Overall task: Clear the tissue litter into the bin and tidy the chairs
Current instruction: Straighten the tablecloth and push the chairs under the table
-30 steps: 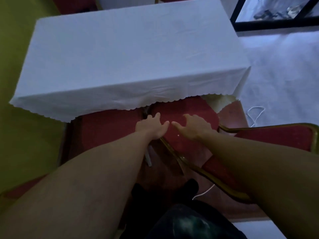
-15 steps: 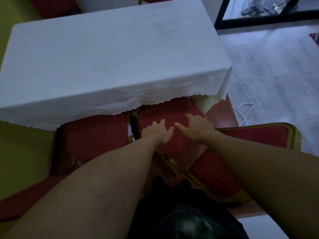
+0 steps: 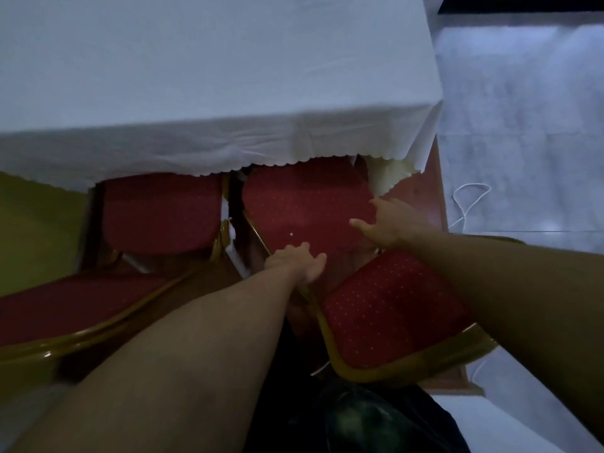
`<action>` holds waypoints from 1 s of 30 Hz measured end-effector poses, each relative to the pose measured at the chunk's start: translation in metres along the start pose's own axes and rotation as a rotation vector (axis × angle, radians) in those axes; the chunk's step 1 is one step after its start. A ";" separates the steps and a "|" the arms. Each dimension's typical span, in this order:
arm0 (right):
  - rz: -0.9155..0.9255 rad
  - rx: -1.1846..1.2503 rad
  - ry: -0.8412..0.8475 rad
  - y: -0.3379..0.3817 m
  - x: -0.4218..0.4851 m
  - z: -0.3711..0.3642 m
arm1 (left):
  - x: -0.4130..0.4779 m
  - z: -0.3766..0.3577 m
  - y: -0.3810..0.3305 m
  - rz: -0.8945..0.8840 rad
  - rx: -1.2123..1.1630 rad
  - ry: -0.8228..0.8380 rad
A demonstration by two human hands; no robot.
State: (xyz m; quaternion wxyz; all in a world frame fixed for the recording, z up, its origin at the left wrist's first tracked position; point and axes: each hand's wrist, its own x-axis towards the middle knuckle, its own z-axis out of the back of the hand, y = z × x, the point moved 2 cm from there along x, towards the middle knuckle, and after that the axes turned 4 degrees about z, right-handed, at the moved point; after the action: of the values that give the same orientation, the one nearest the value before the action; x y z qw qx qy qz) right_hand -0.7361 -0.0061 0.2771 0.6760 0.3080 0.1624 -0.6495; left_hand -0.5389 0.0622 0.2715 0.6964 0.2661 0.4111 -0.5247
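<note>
Tidying the chairs looks like the step now. Both hands rest on the red chair (image 3: 307, 207), half under the white tablecloth (image 3: 228, 93): left hand (image 3: 299, 261) curled at its gold edge, right hand (image 3: 389, 223) spread flat. Next, push it in straight. One tiny white speck (image 3: 291, 234) lies on the seat.

2 red chairs (image 3: 307, 207) (image 3: 160, 214), gold frames, seats tucked under table.

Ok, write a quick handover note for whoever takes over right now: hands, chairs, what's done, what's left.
Left hand: open, at the right chair's seat near its gold frame edge.
Right hand: open, fingers spread on the same seat.
That chair sits angled, seat partly under the tablecloth. The left chair looks tucked in.
Done: no tissue visible, except one tiny white speck on the seat.
Left: straighten the right chair. Bin not in view.
</note>
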 end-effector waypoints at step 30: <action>-0.315 -0.402 0.340 -0.115 0.012 -0.035 | -0.006 -0.120 -0.034 0.285 -0.298 0.367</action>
State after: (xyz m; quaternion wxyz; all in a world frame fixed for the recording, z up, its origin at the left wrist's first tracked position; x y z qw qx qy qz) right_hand -0.8411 0.0104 0.2198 0.5773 0.2436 0.4442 -0.6403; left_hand -0.6072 0.1511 0.2165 0.7085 0.3063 0.5615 -0.2983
